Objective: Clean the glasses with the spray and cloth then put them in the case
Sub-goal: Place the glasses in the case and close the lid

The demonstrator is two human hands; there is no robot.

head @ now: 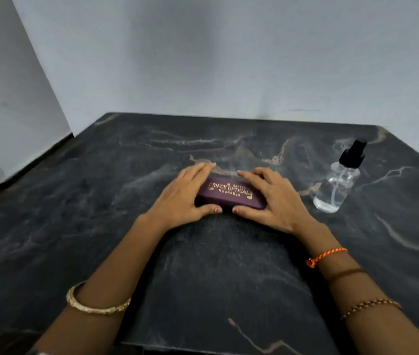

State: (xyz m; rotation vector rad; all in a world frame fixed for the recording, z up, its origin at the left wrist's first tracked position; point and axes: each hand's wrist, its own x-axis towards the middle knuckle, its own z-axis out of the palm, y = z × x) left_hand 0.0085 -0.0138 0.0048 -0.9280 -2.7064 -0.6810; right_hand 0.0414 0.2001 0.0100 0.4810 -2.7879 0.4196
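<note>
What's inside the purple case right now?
Cannot be seen: the purple case lies closed on the dark table, left hand and right hand gripping its ends. No glasses or cloth show anywhere.

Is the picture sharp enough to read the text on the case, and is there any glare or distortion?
In the head view the gold print on the purple glasses case is soft but mostly readable; the spray bottle shows small bright glints on its clear body; the dark marble table carries a dull sheen, no hard glare; the wide lens bends the wall corner and table edges.
</note>
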